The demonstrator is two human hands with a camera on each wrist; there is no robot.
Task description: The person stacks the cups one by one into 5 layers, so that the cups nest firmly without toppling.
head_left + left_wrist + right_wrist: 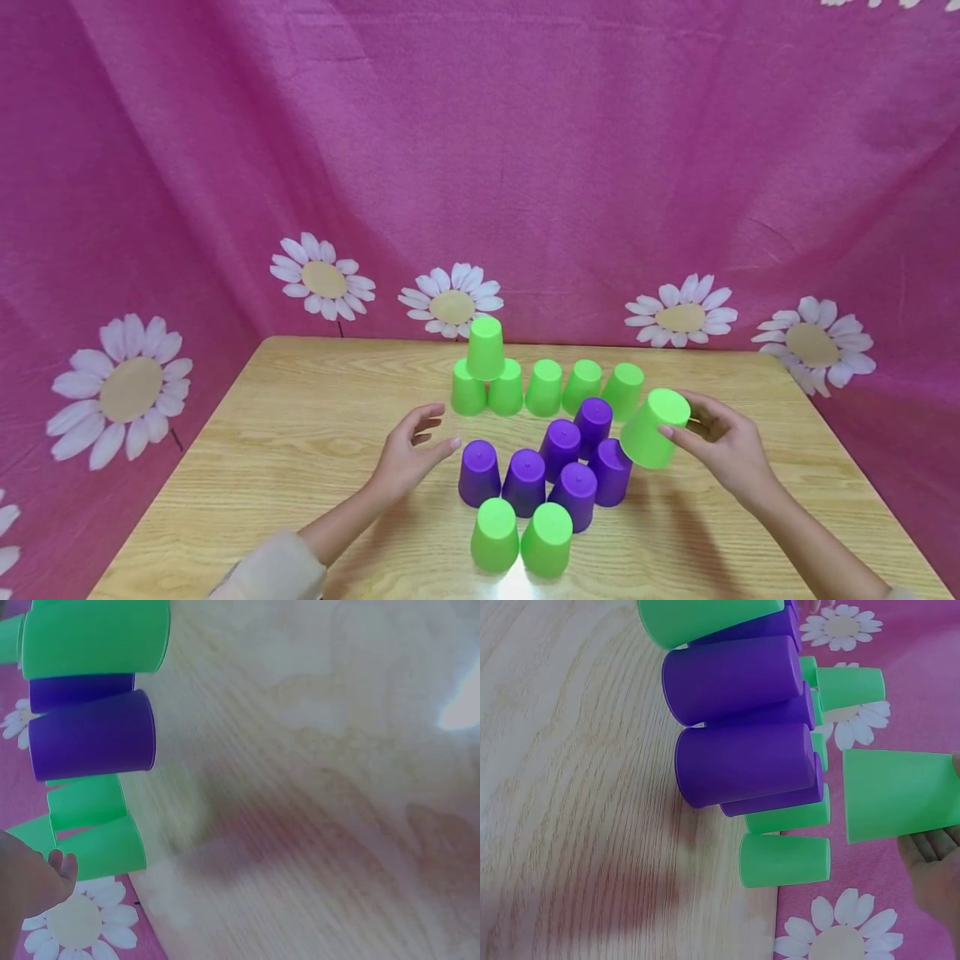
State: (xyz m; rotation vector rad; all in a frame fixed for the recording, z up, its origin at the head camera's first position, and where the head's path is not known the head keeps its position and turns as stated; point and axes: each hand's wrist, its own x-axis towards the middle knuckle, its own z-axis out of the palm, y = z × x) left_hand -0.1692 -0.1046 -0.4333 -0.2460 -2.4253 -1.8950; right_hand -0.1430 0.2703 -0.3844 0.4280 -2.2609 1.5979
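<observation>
A green cup (654, 429), upside down and slightly tilted, is gripped by my right hand (726, 446) above the table, right of the purple cups; the right wrist view shows this cup (900, 793) clear of the tabletop. My left hand (408, 452) hovers empty left of the cups, fingers loosely bent and thumb apart. Several inverted purple cups (561, 450) stand in an angled cluster. Behind them runs a row of inverted green cups (544, 390), where one green cup (486, 346) sits across the two leftmost. Two more green cups (495, 537) stand in front.
The cups stand on a light wooden table (300, 433). A pink cloth (555, 167) with white daisies hangs behind the table and at its sides. Glare shows on the wood near the front edge.
</observation>
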